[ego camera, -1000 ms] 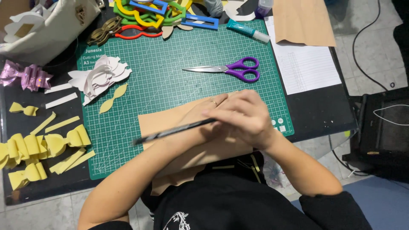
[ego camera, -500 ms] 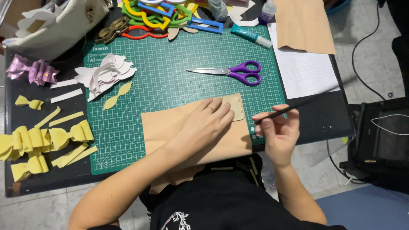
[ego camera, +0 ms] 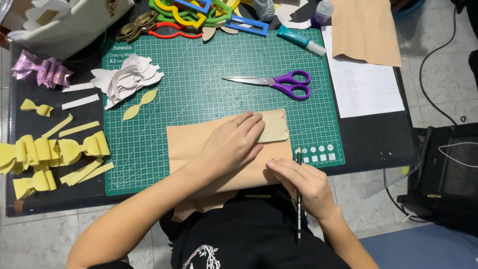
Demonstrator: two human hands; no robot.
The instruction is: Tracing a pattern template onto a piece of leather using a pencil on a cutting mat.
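The left hand (ego camera: 234,142) lies flat, fingers spread, pressing a scalloped template (ego camera: 275,126) onto tan paper (ego camera: 189,142). The right hand (ego camera: 301,182) grips a pencil (ego camera: 298,199) near the cutting mat (ego camera: 199,60).

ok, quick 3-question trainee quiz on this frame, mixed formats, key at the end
1. True or false: the left hand presses flat on a tan scalloped template lying on the tan sheet.
2. What does the right hand hold? A) purple scissors B) dark pencil C) glue tube
3. Fill in: the purple scissors lie on the green ____ mat, touched by neither hand.

Key: 1 true; 2 B, the dark pencil; 3 cutting.
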